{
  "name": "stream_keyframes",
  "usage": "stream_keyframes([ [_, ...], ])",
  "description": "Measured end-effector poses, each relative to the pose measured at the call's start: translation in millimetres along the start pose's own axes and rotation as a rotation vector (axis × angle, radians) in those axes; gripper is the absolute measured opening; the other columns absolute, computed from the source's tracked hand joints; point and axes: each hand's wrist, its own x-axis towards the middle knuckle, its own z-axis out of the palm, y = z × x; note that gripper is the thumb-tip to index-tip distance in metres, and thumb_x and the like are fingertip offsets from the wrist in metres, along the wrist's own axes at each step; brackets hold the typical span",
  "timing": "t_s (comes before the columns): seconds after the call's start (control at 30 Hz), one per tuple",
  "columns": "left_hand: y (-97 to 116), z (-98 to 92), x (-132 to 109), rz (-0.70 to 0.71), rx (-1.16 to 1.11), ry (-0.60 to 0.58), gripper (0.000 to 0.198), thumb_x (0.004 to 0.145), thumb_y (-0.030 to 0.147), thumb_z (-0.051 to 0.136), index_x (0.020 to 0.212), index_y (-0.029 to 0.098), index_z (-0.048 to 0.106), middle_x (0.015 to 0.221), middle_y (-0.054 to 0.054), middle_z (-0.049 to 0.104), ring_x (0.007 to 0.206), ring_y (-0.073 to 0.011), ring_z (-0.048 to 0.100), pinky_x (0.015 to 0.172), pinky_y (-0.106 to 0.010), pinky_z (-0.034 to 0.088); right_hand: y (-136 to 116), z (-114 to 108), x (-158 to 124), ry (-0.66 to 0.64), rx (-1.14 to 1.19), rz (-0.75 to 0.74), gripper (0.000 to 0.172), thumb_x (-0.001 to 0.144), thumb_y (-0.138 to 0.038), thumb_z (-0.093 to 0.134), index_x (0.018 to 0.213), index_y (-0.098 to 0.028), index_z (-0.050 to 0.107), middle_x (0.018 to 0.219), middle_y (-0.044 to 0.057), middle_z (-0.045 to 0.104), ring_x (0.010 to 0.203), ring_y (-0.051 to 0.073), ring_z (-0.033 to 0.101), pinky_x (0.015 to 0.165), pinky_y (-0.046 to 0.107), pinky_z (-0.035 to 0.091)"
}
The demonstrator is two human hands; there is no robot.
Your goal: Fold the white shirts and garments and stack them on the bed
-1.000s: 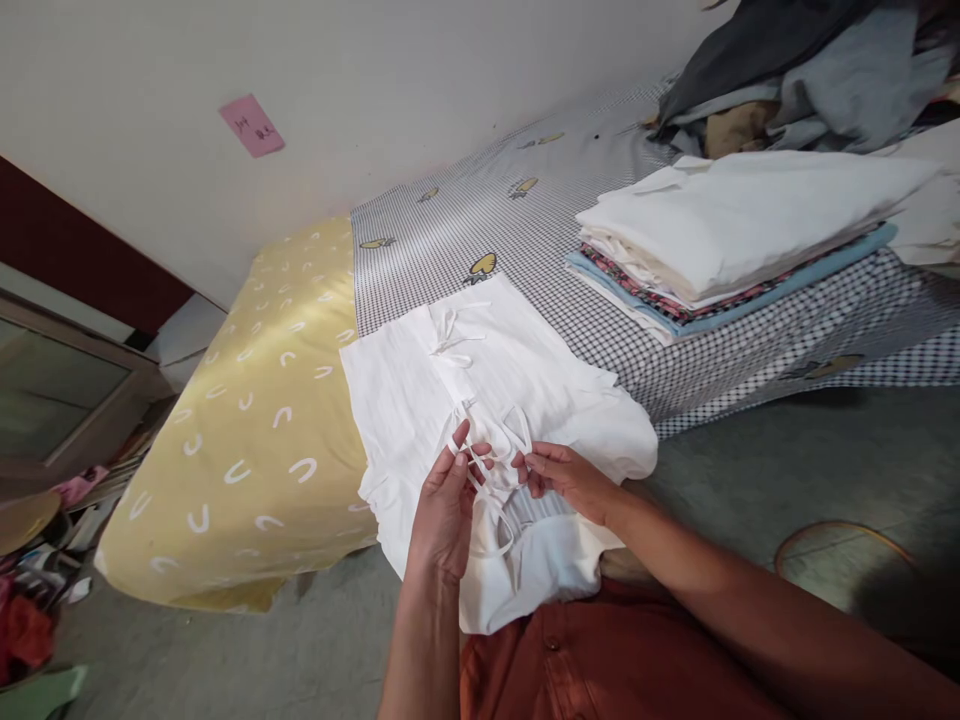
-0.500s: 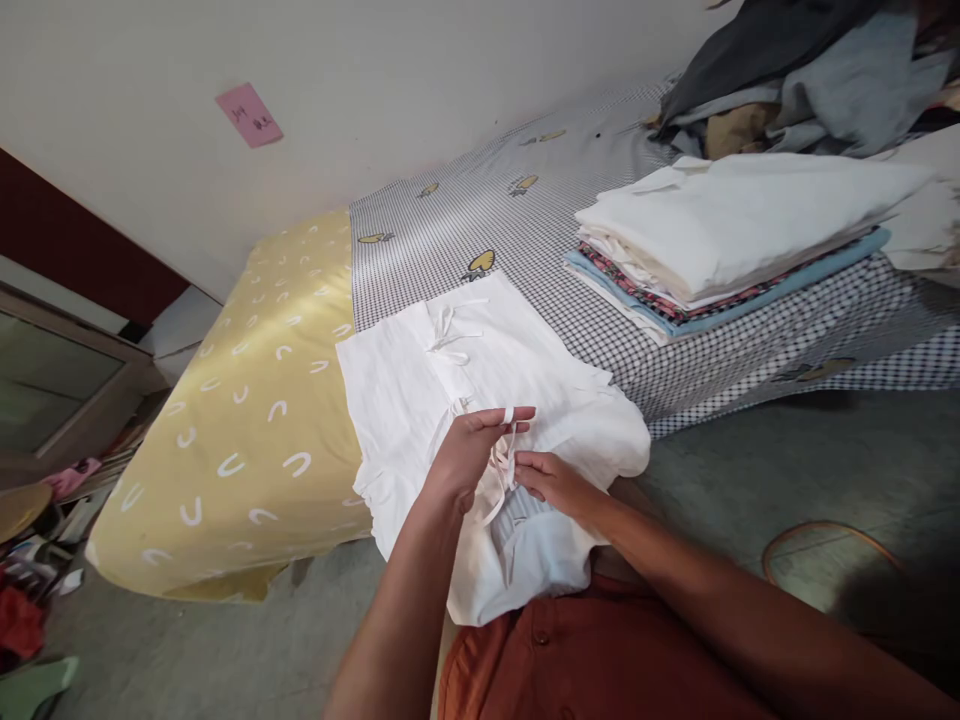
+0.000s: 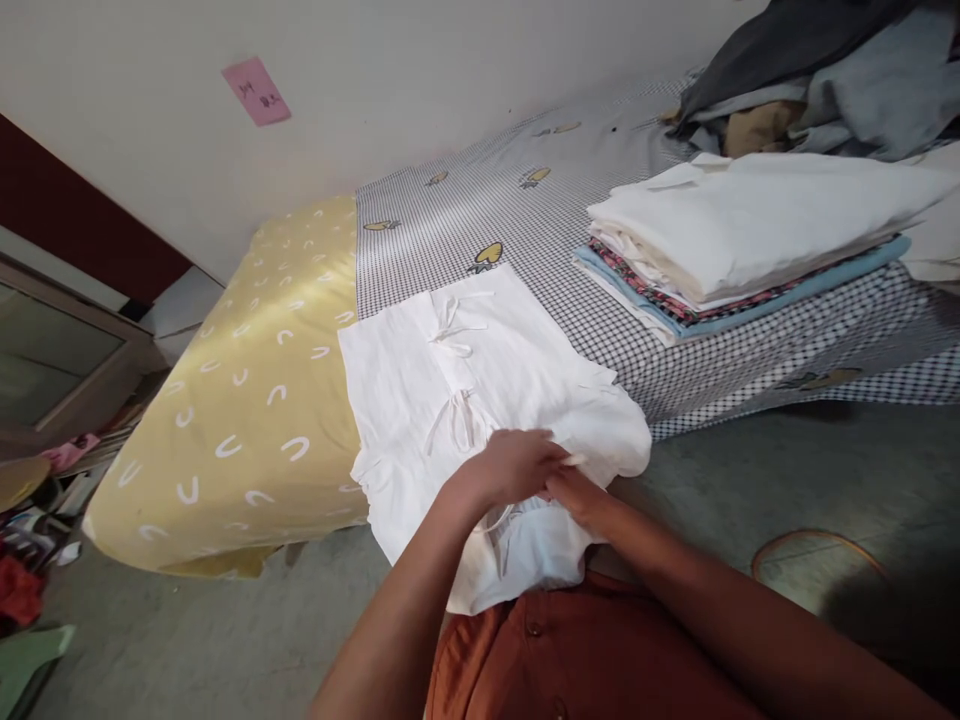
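A white garment [image 3: 420, 390] with tie strings lies flat at the near edge of the bed, its lower part hanging toward my lap. A tied bow [image 3: 459, 418] sits at its middle and another bow [image 3: 450, 325] higher up. My left hand [image 3: 506, 468] is over the lower front of the garment, fingers curled and pinching a thin white tie. My right hand [image 3: 577, 495] is right beside and partly under it, fingers closed on the same tie.
A stack of folded clothes [image 3: 735, 235] rests on the checked bedsheet [image 3: 540, 220] to the right, with a heap of dark clothes [image 3: 817, 70] behind it. A yellow patterned pillow [image 3: 247, 410] lies at left. A pink note [image 3: 256, 90] sticks to the wall.
Both hands have moved lower down the garment and come together; a bow now sits tied at the middle where they were working the strings.
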Motion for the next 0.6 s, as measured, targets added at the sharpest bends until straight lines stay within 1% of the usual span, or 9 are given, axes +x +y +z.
stream_keyframes([
  [0.07,2.8,-11.6,-7.2,0.088,0.137,0.220,0.026,0.063,0.010,0.074,0.046,0.027,0.063,0.078,-0.007,0.073,0.119,-0.0386,0.060,0.116,-0.052,0.026,0.0,3.0,2.9,0.018,0.049,0.030,0.045,0.086,-0.063,0.054,0.062,-0.025,0.050,0.049,-0.006,0.031,0.048,0.012,0.023,0.049,0.030,0.019],
  [0.13,4.1,-20.4,-17.7,0.119,0.241,0.472,0.028,0.072,0.015,0.072,0.049,0.025,0.060,0.099,-0.010,0.074,0.124,-0.0384,0.056,0.118,-0.052,0.020,-2.4,6.7,4.9,0.032,0.127,0.062,0.049,0.088,-0.070,0.049,0.074,-0.024,0.058,0.050,-0.007,0.031,0.045,0.010,0.022,0.046,0.029,0.019],
  [0.2,-0.3,-20.4,-30.6,0.109,0.280,0.674,0.022,0.081,0.023,0.068,0.059,0.024,0.064,0.117,-0.011,0.070,0.117,-0.0352,0.059,0.115,-0.049,0.025,-5.1,9.4,5.8,0.040,0.197,0.079,0.052,0.084,-0.073,0.055,0.081,-0.022,0.063,0.050,-0.008,0.034,0.043,0.009,0.024,0.044,0.028,0.019],
  [0.23,-5.2,-16.3,-37.2,0.092,0.299,0.735,0.019,0.085,0.028,0.067,0.066,0.024,0.067,0.119,-0.011,0.069,0.111,-0.0330,0.060,0.111,-0.048,0.030,-6.2,10.3,5.9,0.045,0.216,0.080,0.052,0.082,-0.073,0.058,0.080,-0.022,0.063,0.050,-0.008,0.035,0.043,0.009,0.025,0.044,0.028,0.020],
  [0.27,-11.6,-9.7,-43.5,0.067,0.340,0.757,0.016,0.087,0.032,0.065,0.073,0.024,0.068,0.118,-0.011,0.068,0.105,-0.0310,0.062,0.105,-0.046,0.035,-7.0,10.9,5.8,0.052,0.218,0.073,0.052,0.082,-0.073,0.059,0.079,-0.022,0.063,0.049,-0.008,0.036,0.043,0.009,0.026,0.044,0.028,0.020],
  [0.3,-19.1,-1.4,-49.1,0.033,0.411,0.742,0.016,0.089,0.036,0.064,0.081,0.024,0.070,0.114,-0.010,0.068,0.100,-0.0297,0.062,0.100,-0.045,0.038,-7.8,11.3,5.5,0.063,0.215,0.065,0.052,0.082,-0.073,0.059,0.077,-0.022,0.063,0.048,-0.007,0.037,0.043,0.010,0.028,0.044,0.028,0.021],
  [0.4,-42.0,24.6,-61.2,-0.089,0.723,0.588,0.022,0.092,0.041,0.061,0.098,0.022,0.070,0.103,-0.010,0.067,0.095,-0.0299,0.061,0.089,-0.043,0.040,-9.8,11.2,4.8,0.102,0.228,0.084,0.053,0.079,-0.074,0.062,0.076,-0.021,0.064,0.048,-0.007,0.039,0.044,0.010,0.032,0.044,0.027,0.022],
  [0.5,-57.0,35.4,-67.7,-0.167,0.930,0.504,0.023,0.097,0.033,0.053,0.094,0.020,0.071,0.096,-0.012,0.067,0.093,-0.0306,0.060,0.086,-0.044,0.039,-11.9,9.7,4.8,0.130,0.283,0.132,0.058,0.073,-0.077,0.067,0.083,-0.020,0.066,0.048,-0.008,0.038,0.043,0.009,0.032,0.043,0.026,0.021],
  [0.6,-64.5,26.7,-74.2,-0.120,0.964,0.487,0.028,0.099,0.027,0.047,0.084,0.022,0.070,0.085,-0.010,0.068,0.086,-0.0278,0.059,0.090,-0.046,0.038,-13.5,8.1,5.3,0.100,0.321,0.121,0.053,0.072,-0.072,0.070,0.079,-0.020,0.064,0.048,-0.010,0.035,0.040,0.007,0.028,0.042,0.025,0.019],
])
